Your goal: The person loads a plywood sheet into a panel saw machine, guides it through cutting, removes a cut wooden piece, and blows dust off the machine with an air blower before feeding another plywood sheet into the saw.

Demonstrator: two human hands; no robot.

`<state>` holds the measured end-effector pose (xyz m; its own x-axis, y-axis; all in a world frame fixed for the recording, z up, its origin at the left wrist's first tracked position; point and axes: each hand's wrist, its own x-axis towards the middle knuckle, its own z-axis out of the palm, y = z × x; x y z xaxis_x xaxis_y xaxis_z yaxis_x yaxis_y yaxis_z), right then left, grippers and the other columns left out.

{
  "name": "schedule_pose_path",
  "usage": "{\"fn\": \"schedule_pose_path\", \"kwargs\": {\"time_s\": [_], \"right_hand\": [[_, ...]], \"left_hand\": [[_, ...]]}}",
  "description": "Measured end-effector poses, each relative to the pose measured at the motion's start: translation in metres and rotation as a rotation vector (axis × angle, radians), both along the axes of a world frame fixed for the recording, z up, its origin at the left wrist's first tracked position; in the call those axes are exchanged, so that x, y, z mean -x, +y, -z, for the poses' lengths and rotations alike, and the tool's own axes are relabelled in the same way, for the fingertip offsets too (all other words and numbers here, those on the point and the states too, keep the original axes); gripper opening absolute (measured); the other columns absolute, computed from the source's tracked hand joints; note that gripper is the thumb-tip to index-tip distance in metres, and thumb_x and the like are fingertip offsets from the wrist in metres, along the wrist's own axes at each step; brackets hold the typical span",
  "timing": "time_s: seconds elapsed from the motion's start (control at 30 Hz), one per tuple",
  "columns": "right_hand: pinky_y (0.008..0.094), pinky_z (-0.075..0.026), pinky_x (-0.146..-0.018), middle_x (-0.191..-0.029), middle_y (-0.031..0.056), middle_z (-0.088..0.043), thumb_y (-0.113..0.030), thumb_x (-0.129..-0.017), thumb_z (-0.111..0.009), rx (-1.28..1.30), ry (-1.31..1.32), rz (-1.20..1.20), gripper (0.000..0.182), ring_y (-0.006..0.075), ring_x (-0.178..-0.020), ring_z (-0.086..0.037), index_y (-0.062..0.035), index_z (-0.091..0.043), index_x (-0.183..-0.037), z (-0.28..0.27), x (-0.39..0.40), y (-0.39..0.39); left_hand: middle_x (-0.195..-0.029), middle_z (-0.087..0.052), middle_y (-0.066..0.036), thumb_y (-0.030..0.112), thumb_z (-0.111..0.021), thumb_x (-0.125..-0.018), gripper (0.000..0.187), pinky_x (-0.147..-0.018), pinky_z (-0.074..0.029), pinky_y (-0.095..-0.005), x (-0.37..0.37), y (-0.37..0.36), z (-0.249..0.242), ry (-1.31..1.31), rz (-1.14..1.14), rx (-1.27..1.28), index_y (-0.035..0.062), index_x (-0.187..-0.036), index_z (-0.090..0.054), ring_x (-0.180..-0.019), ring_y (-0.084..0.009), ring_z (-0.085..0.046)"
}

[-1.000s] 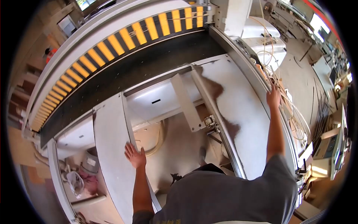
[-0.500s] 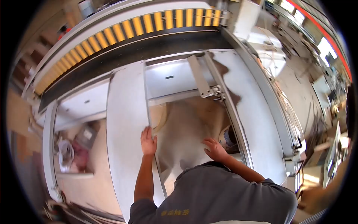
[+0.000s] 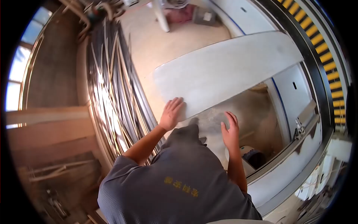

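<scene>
A long pale-grey panel [image 3: 227, 71] stretches from beside me toward the machine at upper right. My left hand [image 3: 172, 114] rests at its near end, fingers stretched out and lying on or against the edge. My right hand [image 3: 231, 131] is held up over the gap next to the panel, thumb apart from the fingers, holding nothing. Beyond it runs a metal rail [image 3: 285, 155] with a small metal fitting [image 3: 299, 128] on it. Whether the left palm presses on the panel cannot be made out.
Long thin strips [image 3: 115, 89] lie in a heap on my left. A yellow-and-black striped beam [image 3: 325, 58] curves along the machine on the right. A round container [image 3: 253, 156] stands below the rail. At the top, a grey box [image 3: 204, 17] sits on the floor.
My view has swung left, so the machine now lies to the right and the strips show. My left hand has gone from the panel's long edge to its near end; the right hand stays free.
</scene>
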<state>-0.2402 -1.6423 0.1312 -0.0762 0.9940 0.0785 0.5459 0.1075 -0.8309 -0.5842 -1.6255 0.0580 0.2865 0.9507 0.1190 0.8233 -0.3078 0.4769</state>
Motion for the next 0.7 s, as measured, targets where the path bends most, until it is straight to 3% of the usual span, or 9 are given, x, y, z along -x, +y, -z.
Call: {"fn": "schedule_pose_path", "kwargs": {"time_s": [0.1, 0.2, 0.3, 0.4, 0.47, 0.5, 0.53, 0.6, 0.7], "right_hand": [[0.0433, -0.045, -0.117, -0.150, 0.0173, -0.057, -0.004, -0.096, -0.066, 0.031, -0.005, -0.044, 0.045, 0.0369, -0.140, -0.055, -0.0005, -0.062, -0.141, 0.006, 0.069, -0.009], [0.0432, -0.042, -0.119, -0.152, 0.0173, -0.055, -0.003, -0.095, -0.066, 0.057, -0.065, -0.038, 0.046, 0.0360, -0.142, -0.053, -0.0005, -0.062, -0.141, 0.004, 0.114, 0.000], [0.0446, -0.038, -0.123, -0.156, 0.0172, -0.053, 0.000, -0.094, -0.065, -0.035, -0.156, -0.031, 0.048, 0.0357, -0.147, -0.049, -0.0008, -0.062, -0.142, 0.014, 0.168, 0.023], [0.0461, -0.035, -0.125, -0.160, 0.0177, -0.050, 0.002, -0.095, -0.065, -0.125, -0.240, 0.034, 0.051, 0.0369, -0.150, -0.046, -0.0014, -0.061, -0.145, 0.035, 0.220, 0.061], [0.0465, -0.033, -0.126, -0.162, 0.0192, -0.048, 0.001, -0.096, -0.065, -0.120, -0.285, 0.089, 0.051, 0.0376, -0.150, -0.044, -0.0014, -0.059, -0.147, 0.049, 0.253, 0.083], [0.0468, -0.032, -0.126, -0.163, 0.0203, -0.046, 0.000, -0.097, -0.065, -0.118, -0.277, 0.103, 0.051, 0.0381, -0.151, -0.043, -0.0016, -0.058, -0.148, 0.056, 0.275, 0.097], [0.0472, -0.032, -0.127, -0.165, 0.0217, -0.043, -0.002, -0.099, -0.065, -0.148, -0.320, 0.078, 0.052, 0.0388, -0.152, -0.041, -0.0017, -0.057, -0.150, 0.072, 0.278, 0.114], [0.0478, -0.030, -0.128, -0.168, 0.0244, -0.037, -0.008, -0.102, -0.065, -0.167, -0.394, 0.091, 0.053, 0.0406, -0.156, -0.036, -0.0014, -0.053, -0.154, 0.091, 0.287, 0.138], [0.0489, -0.026, -0.130, -0.171, 0.0285, -0.030, -0.022, -0.108, -0.062, -0.154, -0.546, 0.196, 0.057, 0.0426, -0.159, -0.029, 0.0012, -0.047, -0.158, 0.118, 0.285, 0.183]], "left_hand": [[-0.170, -0.039, -0.016, 0.021, -0.069, -0.095, 0.066, -0.132, -0.020, -0.0577, 0.023, -0.031, 0.002, -0.086, 0.018, 0.066, 0.0088, -0.157, -0.051, -0.161, -0.0383, -0.029], [-0.170, -0.039, -0.017, 0.023, -0.072, -0.096, 0.065, -0.132, -0.021, -0.0578, 0.046, -0.025, -0.007, -0.265, 0.124, 0.091, 0.0085, -0.156, -0.051, -0.160, -0.0392, -0.030], [-0.165, -0.044, -0.019, 0.024, -0.069, -0.100, 0.059, -0.125, -0.035, -0.0556, 0.116, -0.033, 0.003, -0.555, 0.197, 0.085, 0.0099, -0.154, -0.053, -0.155, -0.0419, -0.038], [-0.157, -0.052, -0.021, 0.026, -0.067, -0.102, 0.052, -0.116, -0.045, -0.0518, 0.226, -0.051, 0.050, -0.549, 0.051, 0.209, 0.0079, -0.149, -0.056, -0.142, -0.0429, -0.052], [-0.145, -0.061, -0.024, 0.031, -0.063, -0.104, 0.048, -0.108, -0.050, -0.0501, 0.318, -0.066, 0.093, -0.374, -0.110, 0.562, 0.0060, -0.145, -0.059, -0.127, -0.0442, -0.062], [-0.129, -0.070, -0.025, 0.036, -0.062, -0.103, 0.052, -0.103, -0.053, -0.0511, 0.372, -0.077, 0.129, -0.222, -0.160, 0.678, 0.0045, -0.144, -0.059, -0.117, -0.0454, -0.067], [-0.119, -0.075, -0.024, 0.040, -0.065, -0.099, 0.053, -0.098, -0.055, -0.0529, 0.425, -0.079, 0.121, -0.104, -0.188, 0.923, 0.0024, -0.136, -0.066, -0.113, -0.0454, -0.069], [-0.110, -0.078, -0.020, 0.029, -0.066, -0.096, 0.031, -0.092, -0.059, -0.0525, 0.509, -0.094, 0.142, 0.224, -0.321, 1.071, 0.0081, -0.117, -0.079, -0.109, -0.0411, -0.074], [-0.114, -0.078, -0.019, 0.029, -0.069, -0.095, 0.031, -0.094, -0.059, -0.0523, 0.619, -0.096, 0.190, 0.254, -0.506, 1.057, 0.0090, -0.117, -0.080, -0.112, -0.0389, -0.074]]}}
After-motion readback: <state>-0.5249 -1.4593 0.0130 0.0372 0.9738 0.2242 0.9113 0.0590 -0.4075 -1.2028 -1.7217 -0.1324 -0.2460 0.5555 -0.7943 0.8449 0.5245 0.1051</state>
